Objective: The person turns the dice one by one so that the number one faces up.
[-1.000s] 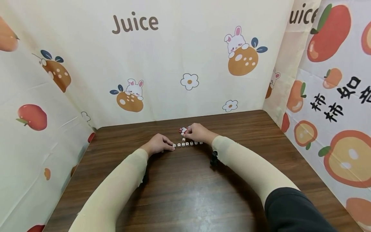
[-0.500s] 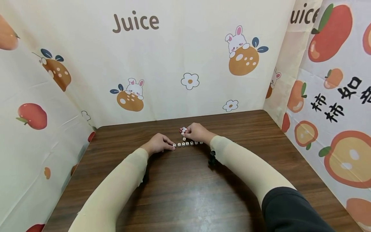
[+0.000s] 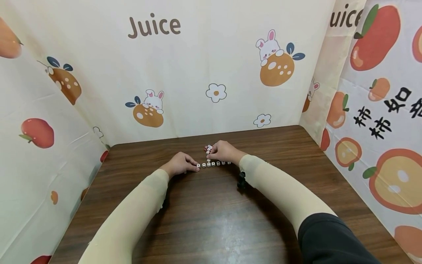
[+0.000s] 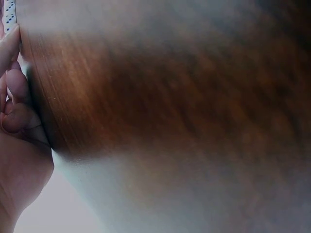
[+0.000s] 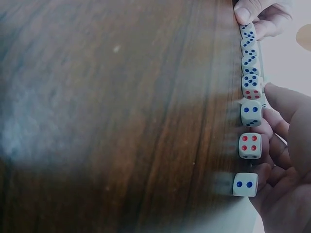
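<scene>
Several white dice stand in a row across the table. At the row's left end my left hand [image 3: 179, 163] pinches the end die [image 3: 198, 165] between thumb and index finger. In the right wrist view, my left thumb [image 5: 245, 13] lies against that die. My right hand [image 3: 225, 151] reaches in behind the row, its thumb and fingertips at a single die [image 3: 208, 160] just behind it. This die is mostly hidden by the row and thumb in the right wrist view. The right end die [image 5: 245, 185] shows two blue pips.
A small heap of red and white dice [image 3: 207, 147] lies behind the right hand's fingertips, partly covered by that hand. The brown wooden table [image 3: 204, 212] stretches toward the person. Fruit-printed cloth [image 3: 191, 66] hangs behind and at both sides.
The single die behind the row has shifted slightly toward the row, with the right hand's fingertips at it. The left hand stays at the row's left end.
</scene>
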A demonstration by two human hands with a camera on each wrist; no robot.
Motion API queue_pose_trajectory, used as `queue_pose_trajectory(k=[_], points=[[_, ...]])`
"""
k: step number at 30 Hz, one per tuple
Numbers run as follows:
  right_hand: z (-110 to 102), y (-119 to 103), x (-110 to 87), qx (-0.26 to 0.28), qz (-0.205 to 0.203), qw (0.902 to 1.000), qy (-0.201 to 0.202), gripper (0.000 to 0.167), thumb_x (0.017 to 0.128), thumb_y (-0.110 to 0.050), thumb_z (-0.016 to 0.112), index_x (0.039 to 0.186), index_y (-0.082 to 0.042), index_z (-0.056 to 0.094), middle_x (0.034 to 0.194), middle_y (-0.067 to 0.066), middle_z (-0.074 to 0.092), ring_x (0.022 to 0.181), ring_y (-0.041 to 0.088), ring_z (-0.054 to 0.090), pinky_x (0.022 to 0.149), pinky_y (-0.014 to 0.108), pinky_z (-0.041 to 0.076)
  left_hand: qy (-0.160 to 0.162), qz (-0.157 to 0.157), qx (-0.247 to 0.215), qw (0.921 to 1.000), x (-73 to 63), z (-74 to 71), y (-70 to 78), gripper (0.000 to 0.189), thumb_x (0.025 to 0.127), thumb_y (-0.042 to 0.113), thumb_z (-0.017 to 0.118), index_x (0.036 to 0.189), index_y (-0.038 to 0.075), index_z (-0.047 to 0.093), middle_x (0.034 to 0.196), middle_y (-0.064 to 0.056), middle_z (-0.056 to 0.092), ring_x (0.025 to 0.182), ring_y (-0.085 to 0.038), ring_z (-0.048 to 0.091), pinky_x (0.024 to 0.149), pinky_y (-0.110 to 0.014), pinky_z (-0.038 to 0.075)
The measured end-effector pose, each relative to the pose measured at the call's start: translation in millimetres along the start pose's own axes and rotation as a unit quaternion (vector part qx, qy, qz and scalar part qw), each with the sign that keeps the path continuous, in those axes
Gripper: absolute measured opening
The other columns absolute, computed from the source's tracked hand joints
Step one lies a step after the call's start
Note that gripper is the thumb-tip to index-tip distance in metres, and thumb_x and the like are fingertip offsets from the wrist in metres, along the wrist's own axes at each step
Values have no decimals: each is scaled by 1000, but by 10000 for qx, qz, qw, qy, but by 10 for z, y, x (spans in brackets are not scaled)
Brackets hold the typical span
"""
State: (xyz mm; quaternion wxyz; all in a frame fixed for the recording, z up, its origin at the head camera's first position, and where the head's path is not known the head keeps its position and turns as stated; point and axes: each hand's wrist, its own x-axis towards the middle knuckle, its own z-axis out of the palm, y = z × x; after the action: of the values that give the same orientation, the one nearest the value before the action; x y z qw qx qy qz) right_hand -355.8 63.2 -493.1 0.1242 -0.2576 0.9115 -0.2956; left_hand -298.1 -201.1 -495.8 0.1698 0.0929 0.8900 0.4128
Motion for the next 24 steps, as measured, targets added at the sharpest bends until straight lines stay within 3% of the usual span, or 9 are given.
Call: queue_pose_trajectory(k=[7, 11, 15, 18, 24], points=[[-13, 32, 26, -146, -116, 9998, -22, 22, 107, -36, 82, 97, -20, 91, 113, -1, 84, 96, 12, 72, 88, 32, 59, 27, -20, 66, 10000, -3, -2, 11, 22, 93, 25, 96, 108, 9, 92, 116, -4, 87, 68, -9, 57, 62, -25, 51], [-17, 44, 21, -184, 42, 9997, 120, 30, 110, -32, 77, 87, -17, 88, 115, 4, 83, 94, 13, 69, 83, 31, 56, 29, -16, 34, 10000, 0, 2, 2, 22, 93, 25, 97, 108, 9, 92, 118, -5, 87, 68, -9, 56, 62, -25, 51], [-20, 61, 26, -93, 297, 9993, 216, 35, 112, -31, 75, 82, -16, 84, 104, 5, 80, 77, 13, 62, 69, 27, 49, 39, -7, 17, 10000, 0, 5, -6, 23, 93, 24, 97, 108, 8, 92, 118, -6, 87, 68, -9, 57, 62, -25, 51], [-23, 71, 31, -50, 353, 9992, 200, 33, 112, -29, 75, 83, -16, 85, 85, 0, 73, 68, 11, 56, 63, 26, 46, 49, -8, 5, 10000, -1, 5, -8, 22, 93, 23, 97, 108, 8, 91, 118, -6, 87, 68, -9, 57, 62, -25, 51], [-25, 146, 21, -49, 194, 9997, 160, 34, 113, -29, 72, 84, -17, 85, 73, -7, 69, 65, 10, 56, 67, 28, 49, 49, 7, 13, 10000, -6, 4, -5, 22, 93, 23, 97, 108, 8, 91, 119, -7, 87, 68, -9, 57, 62, -25, 51]])
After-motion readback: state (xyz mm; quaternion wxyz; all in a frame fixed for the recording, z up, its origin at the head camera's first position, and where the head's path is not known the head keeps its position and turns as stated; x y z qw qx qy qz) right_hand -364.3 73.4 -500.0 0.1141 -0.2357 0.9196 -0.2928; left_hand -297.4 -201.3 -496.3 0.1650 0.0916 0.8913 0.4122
